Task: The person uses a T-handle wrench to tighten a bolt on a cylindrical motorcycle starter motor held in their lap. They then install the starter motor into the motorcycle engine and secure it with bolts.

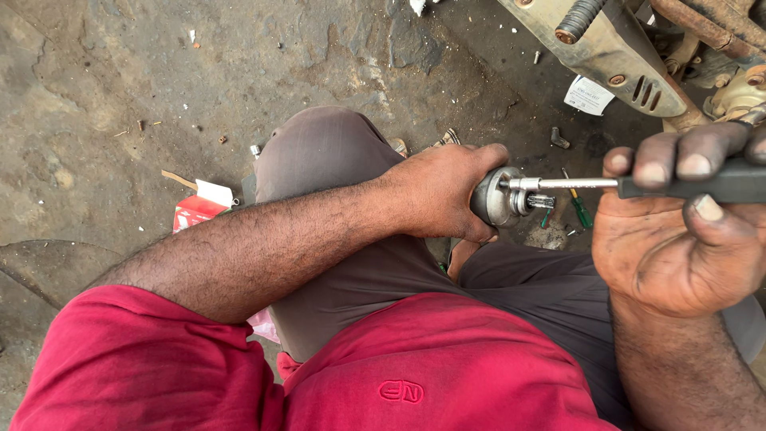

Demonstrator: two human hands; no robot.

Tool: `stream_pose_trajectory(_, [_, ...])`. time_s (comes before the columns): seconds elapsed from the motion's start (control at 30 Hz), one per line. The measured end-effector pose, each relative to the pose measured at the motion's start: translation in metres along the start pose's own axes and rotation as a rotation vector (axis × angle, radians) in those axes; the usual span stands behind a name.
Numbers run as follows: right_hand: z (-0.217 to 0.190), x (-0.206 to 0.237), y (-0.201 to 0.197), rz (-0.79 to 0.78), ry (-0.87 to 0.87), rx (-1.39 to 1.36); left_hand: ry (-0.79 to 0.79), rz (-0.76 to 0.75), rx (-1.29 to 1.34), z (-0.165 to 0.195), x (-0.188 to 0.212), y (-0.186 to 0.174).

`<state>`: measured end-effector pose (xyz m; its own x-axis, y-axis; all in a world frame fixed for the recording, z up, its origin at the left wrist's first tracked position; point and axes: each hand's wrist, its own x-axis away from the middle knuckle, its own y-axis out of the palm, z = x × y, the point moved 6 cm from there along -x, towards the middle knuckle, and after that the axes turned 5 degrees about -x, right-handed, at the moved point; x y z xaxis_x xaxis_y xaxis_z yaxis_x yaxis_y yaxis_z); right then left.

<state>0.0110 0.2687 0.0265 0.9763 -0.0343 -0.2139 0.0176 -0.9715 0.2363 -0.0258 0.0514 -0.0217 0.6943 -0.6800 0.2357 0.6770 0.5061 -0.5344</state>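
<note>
The left hand (447, 195) is wrapped tight around a round metal part (499, 197), held above the knee (331, 152). The right hand (678, 231), just right of the part, pinches a dark-handled screwdriver (638, 185) between thumb and fingers, its shaft tip at the part's end. The ground is a stained, cracked concrete floor (159, 72), oily and littered. Left of the knee lies a red carton (198, 209). Up and right of the part sits rusty machinery (622, 48), with a white tag (589, 96) beside it.
</note>
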Motion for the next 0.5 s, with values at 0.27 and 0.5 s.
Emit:
stream_pose_trajectory(0.27, [-0.011,-0.009,0.012,0.027,0.191,-0.195,-0.086,0.009,-0.018,-0.002,0.002,-0.007])
stream_pose_trajectory(0.5, [-0.004,-0.012,0.004,0.006,0.011,-0.003,-0.112,-0.017,0.049,-0.002,0.004,-0.007])
